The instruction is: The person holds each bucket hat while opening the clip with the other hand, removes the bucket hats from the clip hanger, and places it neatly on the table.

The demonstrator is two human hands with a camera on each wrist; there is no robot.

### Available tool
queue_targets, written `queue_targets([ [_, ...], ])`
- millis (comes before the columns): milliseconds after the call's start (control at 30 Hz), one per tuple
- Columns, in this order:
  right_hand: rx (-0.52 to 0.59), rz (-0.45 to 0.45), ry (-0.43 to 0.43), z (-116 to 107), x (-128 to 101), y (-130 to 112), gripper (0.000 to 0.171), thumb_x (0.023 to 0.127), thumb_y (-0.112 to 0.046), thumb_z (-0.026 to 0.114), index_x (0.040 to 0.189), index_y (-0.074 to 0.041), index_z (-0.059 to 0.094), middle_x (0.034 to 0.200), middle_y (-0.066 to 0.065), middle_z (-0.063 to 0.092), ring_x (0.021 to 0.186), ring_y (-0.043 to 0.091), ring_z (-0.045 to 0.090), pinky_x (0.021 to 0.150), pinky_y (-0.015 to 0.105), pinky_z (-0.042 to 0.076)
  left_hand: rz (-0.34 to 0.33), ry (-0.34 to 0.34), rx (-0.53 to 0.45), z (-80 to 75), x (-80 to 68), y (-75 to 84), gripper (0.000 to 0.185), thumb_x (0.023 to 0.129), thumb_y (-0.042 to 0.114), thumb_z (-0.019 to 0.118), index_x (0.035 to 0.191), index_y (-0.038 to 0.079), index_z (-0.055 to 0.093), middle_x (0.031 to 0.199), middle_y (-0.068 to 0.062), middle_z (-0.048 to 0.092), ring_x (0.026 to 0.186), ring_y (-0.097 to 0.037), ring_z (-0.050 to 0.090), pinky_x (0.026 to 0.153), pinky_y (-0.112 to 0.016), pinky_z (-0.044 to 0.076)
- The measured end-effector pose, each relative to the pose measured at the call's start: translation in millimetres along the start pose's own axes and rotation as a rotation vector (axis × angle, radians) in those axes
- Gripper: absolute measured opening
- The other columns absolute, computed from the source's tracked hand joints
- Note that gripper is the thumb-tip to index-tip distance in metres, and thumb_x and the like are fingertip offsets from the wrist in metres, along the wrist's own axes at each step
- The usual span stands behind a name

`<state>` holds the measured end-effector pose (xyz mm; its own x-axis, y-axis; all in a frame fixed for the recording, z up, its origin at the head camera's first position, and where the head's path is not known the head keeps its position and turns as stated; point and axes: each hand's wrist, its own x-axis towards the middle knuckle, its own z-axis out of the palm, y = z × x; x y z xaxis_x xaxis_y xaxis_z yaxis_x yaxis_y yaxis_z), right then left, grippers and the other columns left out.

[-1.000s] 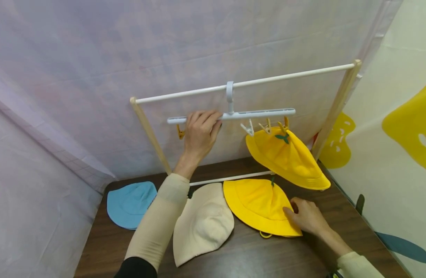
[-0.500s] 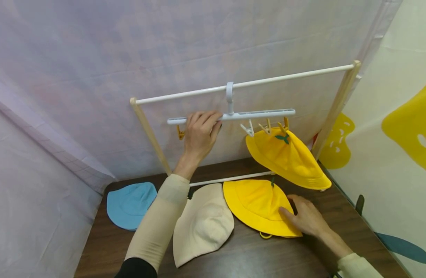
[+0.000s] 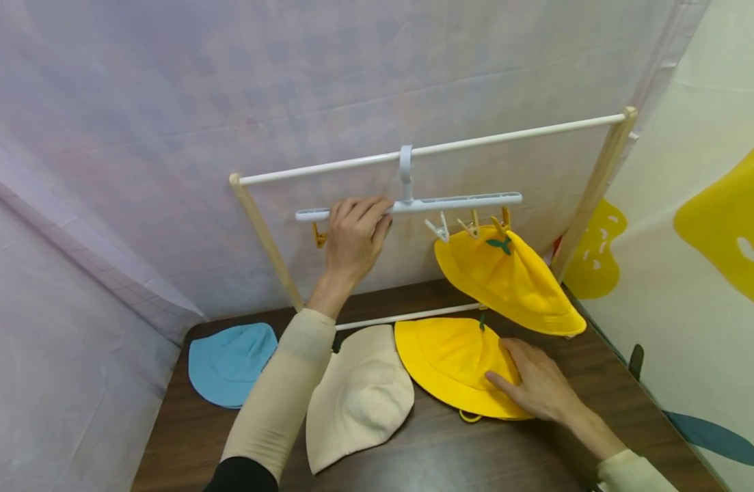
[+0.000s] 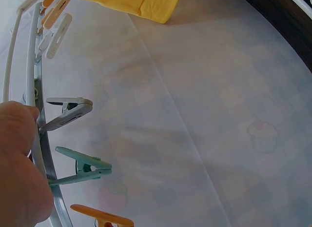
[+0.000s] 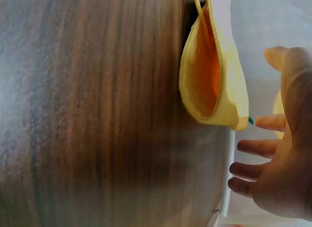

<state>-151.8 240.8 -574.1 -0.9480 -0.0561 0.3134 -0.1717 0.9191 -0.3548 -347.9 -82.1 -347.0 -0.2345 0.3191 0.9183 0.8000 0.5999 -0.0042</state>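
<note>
The left hand (image 3: 354, 236) is raised to the white peg hanger (image 3: 456, 201), fingers curled over its bar left of the hook; the hanger hangs from the white rail (image 3: 512, 134) of a wooden-ended rack. In the left wrist view a grey peg (image 4: 68, 111) and a green peg (image 4: 80, 169) project from the bar just beside the hand. A yellow hat (image 3: 508, 280) hangs clipped at the hanger's right end. The right hand (image 3: 533, 383) lies low on the dark wooden table (image 3: 463, 458), fingers straight and spread, resting flat on the right part of a second yellow hat (image 3: 450, 362), which lies flat on the table below the hanging one. The hand covers that hat's right brim; the crown lies to the hand's left. A beige hat (image 3: 358, 400) lies touching the flat yellow hat on its left, and a blue hat (image 3: 229, 362) lies further left, apart.
</note>
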Motion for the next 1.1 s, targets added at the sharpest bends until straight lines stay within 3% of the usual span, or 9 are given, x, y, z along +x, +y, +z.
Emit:
queue_targets([
  [533,0.061,-0.078,-0.032,-18,1,-38,0.079,0.106,-0.051,0.075,0.166,-0.005,0.05,0.166,0.029,0.056,0.152,0.056,0.052,0.12,0.081,0.041,0.001,0.005,0.006,-0.2,-0.7,-0.4,0.02,0.105,0.019,0.081,0.121,0.008,0.086,0.122,-0.009,0.087,0.108,-0.032,0.076,0.097,-0.046,0.057],
  [1100,0.049,-0.191,0.087,-54,13,-64,0.08,0.1,-0.04,0.084,0.166,-0.009,0.052,0.169,0.026,0.053,0.154,0.053,0.05,0.119,0.08,0.043,-0.004,0.002,-0.004,0.5,-1.2,-1.4,0.019,0.105,0.018,0.081,0.12,0.007,0.086,0.122,-0.01,0.087,0.106,-0.032,0.076,0.098,-0.046,0.058],
])
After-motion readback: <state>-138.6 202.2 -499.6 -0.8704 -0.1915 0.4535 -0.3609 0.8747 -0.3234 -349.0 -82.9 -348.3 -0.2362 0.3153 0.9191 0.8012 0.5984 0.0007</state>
